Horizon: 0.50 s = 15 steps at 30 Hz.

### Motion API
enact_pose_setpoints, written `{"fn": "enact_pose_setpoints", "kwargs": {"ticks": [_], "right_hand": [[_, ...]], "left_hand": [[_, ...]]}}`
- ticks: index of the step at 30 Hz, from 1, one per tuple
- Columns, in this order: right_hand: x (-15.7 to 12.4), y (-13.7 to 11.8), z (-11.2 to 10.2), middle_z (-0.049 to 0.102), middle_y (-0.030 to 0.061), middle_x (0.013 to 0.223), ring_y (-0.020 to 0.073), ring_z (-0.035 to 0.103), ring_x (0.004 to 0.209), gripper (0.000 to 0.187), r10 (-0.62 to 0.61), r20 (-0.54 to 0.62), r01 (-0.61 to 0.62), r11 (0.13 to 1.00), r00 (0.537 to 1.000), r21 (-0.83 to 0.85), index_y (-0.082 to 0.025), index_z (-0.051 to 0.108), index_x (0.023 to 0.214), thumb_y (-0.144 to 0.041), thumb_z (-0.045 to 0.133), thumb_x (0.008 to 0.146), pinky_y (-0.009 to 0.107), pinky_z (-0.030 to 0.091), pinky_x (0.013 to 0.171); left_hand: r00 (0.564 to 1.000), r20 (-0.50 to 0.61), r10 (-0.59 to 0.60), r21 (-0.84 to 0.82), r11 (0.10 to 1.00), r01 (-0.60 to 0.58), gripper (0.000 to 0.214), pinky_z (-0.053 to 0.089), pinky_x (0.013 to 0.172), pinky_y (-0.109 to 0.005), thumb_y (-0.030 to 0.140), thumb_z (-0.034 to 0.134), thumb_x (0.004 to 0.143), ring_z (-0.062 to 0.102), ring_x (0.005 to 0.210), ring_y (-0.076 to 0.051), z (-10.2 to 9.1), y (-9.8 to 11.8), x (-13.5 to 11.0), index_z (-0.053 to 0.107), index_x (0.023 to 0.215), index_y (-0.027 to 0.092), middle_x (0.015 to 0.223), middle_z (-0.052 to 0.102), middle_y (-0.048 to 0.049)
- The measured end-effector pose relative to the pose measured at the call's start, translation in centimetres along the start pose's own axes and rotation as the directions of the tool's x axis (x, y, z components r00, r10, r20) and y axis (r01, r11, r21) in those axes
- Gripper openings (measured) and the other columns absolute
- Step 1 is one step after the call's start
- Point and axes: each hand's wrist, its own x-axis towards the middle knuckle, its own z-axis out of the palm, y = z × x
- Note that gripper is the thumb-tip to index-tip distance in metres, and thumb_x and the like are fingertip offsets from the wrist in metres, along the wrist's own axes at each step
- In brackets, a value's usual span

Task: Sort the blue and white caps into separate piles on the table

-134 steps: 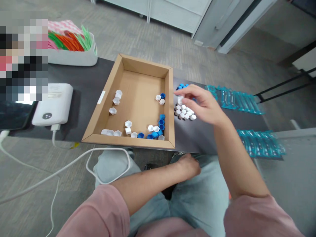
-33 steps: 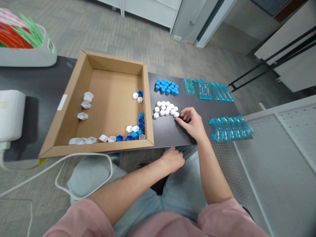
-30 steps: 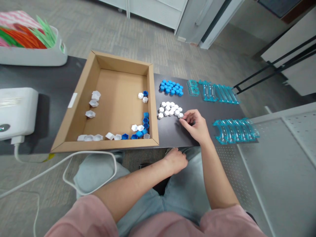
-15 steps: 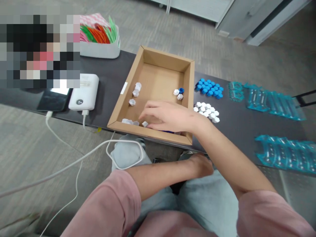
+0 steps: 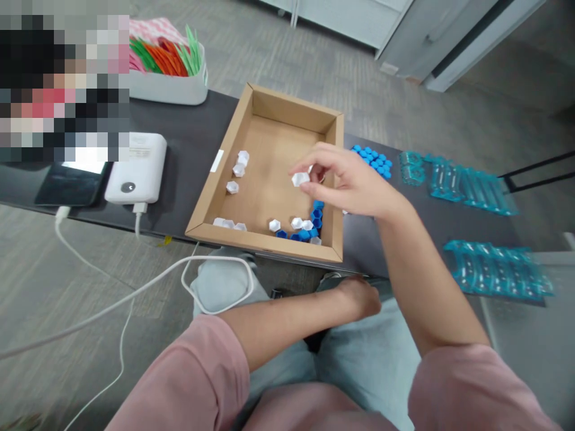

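One white hexagonal cap [image 5: 300, 178] sits pinched between thumb and fingertips of the right hand [image 5: 354, 185], held above the floor of the cardboard box [image 5: 233, 129]. Left hand [image 5: 359, 297] rests loosely curled at the table's near edge, over the lap; holds nothing visible, grip state cannot be told. Below the pinch, toward the body: loose white and blue caps [image 5: 303, 228] along the box's near wall. Left of the pinch: three white caps [image 5: 238, 171] near the box's left wall. Beyond the right hand, outside the box: blue cap cluster [image 5: 372, 159] on the dark table [image 5: 193, 137]. Further right: clear teal tubes [image 5: 462, 185]. Far left: white power bank [image 5: 137, 167], bin of coloured strips [image 5: 166, 66].
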Motion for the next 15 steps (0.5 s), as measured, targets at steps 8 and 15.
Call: {"fn": "enact_pose_setpoints", "kwargs": {"ticks": [8, 15], "right_hand": [[-14.4, 3.1, -5.0, 0.082, 0.0027, 0.104, 0.0228, 0.076, 0.091, 0.053, 0.395, -0.465, -0.334, 0.918, 0.792, 0.212, -0.034, 0.084, 0.116, -0.073, 0.106, 0.088, 0.038, 0.068, 0.084], [-23.3, 5.4, -5.2, 0.080, 0.0069, 0.109, 0.0223, 0.075, 0.087, 0.049, 0.541, -0.520, -0.613, 0.789, 0.660, 0.044, -0.029, 0.094, 0.122, -0.070, 0.094, 0.096, 0.041, 0.067, 0.088]], "left_hand": [[0.997, 0.063, 0.043, 0.013, 0.999, -0.044, 0.026, 0.056, 0.087, -0.039, 0.005, 0.070, 0.108, 0.087, 0.101, -0.028, -0.6, 0.2, -1.8, 0.095, 0.113, 0.014, 0.115, 0.091, -0.0202], [0.996, 0.094, -0.003, 0.051, 0.999, -0.002, 0.028, 0.056, 0.095, -0.041, 0.013, 0.071, 0.108, 0.085, 0.101, -0.029, 0.9, 0.2, -1.1, 0.096, 0.122, 0.019, 0.121, 0.092, -0.0175]]}}
